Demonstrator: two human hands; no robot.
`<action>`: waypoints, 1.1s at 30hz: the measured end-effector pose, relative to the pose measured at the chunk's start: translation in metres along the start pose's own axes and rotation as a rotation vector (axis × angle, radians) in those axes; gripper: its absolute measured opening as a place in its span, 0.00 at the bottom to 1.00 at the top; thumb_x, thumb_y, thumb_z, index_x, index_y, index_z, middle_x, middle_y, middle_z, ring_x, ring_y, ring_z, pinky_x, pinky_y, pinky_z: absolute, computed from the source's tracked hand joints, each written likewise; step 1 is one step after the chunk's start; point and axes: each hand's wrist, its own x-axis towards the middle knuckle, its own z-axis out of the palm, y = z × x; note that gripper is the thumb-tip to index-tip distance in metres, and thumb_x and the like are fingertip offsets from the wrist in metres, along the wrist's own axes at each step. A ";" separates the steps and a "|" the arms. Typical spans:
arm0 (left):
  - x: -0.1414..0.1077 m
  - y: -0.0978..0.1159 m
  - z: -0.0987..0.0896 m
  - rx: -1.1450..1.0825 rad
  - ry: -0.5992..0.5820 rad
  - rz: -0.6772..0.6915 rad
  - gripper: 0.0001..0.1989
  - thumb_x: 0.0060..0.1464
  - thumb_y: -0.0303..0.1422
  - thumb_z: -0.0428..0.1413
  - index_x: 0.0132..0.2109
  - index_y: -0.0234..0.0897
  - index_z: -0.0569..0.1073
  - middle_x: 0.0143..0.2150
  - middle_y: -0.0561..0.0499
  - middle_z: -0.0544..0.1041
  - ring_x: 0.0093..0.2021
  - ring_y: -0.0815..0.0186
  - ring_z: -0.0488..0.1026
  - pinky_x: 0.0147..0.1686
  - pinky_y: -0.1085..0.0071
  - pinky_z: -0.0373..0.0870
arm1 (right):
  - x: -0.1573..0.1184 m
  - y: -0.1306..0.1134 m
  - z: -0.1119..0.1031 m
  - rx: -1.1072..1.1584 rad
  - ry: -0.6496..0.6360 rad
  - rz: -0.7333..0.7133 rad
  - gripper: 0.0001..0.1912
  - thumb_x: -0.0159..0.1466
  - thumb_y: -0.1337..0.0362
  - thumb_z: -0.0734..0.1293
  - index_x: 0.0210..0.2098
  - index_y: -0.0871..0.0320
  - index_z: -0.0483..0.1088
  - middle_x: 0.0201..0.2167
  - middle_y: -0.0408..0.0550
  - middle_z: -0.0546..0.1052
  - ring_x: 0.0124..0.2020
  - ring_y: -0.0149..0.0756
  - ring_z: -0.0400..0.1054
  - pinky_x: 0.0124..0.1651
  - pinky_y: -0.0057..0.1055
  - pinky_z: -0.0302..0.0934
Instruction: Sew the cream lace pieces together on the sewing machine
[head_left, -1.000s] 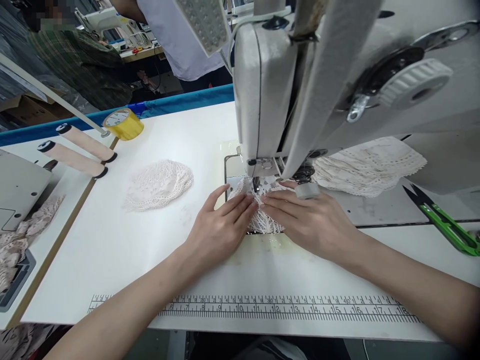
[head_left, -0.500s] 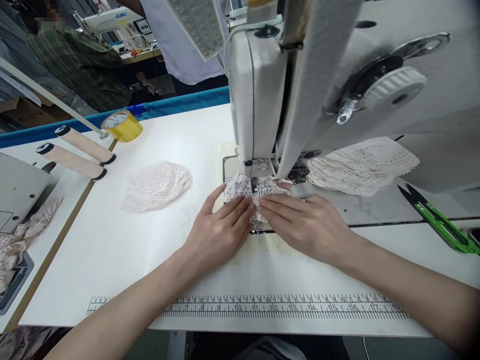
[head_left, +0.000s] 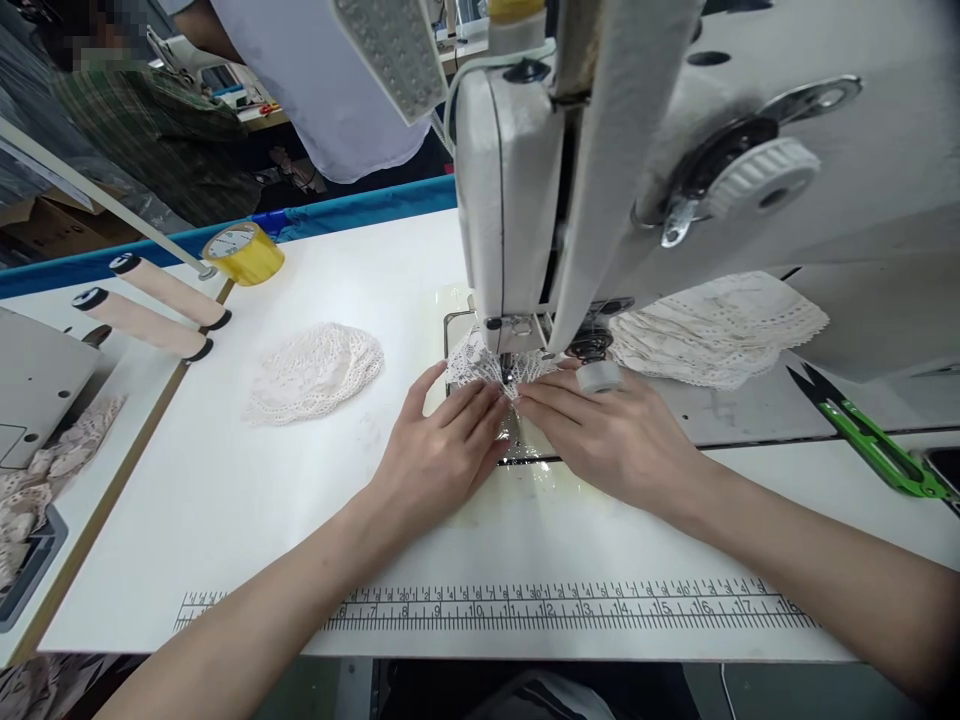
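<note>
A piece of white lace [head_left: 469,358] lies under the needle of the sewing machine [head_left: 510,200]. My left hand [head_left: 442,440] rests palm down at its front left, fingertips on the lace edge. From the right, my right hand [head_left: 607,430] presses on the lace, its fingertips nearly meeting those of the left just in front of the presser foot. The fingers of both hands lie flat, the thumbs held apart. Left of the machine is a lace pile [head_left: 319,370]; a thicker lace stack [head_left: 720,330] lies behind my right hand, under the machine arm.
Green snips [head_left: 870,435] lie at the right. Yellow tape [head_left: 244,253] and two thread cones [head_left: 150,320] stand at the left. A printed ruler [head_left: 547,607] runs along the front edge. Two people [head_left: 322,80] are beyond the table.
The lace has moved slightly away under the needle, baring more of the metal plate in front. My fingertips have gone forward a little with it. The person in the light shirt has shifted left.
</note>
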 end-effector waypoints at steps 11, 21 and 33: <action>-0.002 -0.001 -0.001 -0.011 0.002 0.000 0.17 0.64 0.35 0.51 0.54 0.30 0.73 0.51 0.43 0.79 0.53 0.59 0.75 0.67 0.48 0.52 | -0.002 -0.001 0.001 0.064 -0.008 0.058 0.17 0.61 0.81 0.59 0.39 0.61 0.76 0.40 0.45 0.81 0.32 0.33 0.70 0.43 0.34 0.63; 0.005 -0.014 0.008 -0.089 -0.022 -0.072 0.21 0.64 0.40 0.51 0.56 0.30 0.72 0.54 0.41 0.77 0.57 0.55 0.73 0.68 0.44 0.47 | -0.001 0.003 0.007 0.000 -0.093 0.086 0.18 0.63 0.77 0.59 0.46 0.60 0.75 0.42 0.50 0.80 0.45 0.41 0.70 0.55 0.42 0.58; 0.008 -0.018 0.004 -0.020 -0.133 -0.157 0.24 0.65 0.43 0.48 0.62 0.34 0.66 0.60 0.44 0.72 0.58 0.56 0.69 0.65 0.49 0.54 | -0.001 0.018 -0.001 -0.117 -0.050 0.123 0.15 0.63 0.75 0.60 0.38 0.59 0.77 0.32 0.47 0.80 0.40 0.38 0.71 0.61 0.40 0.55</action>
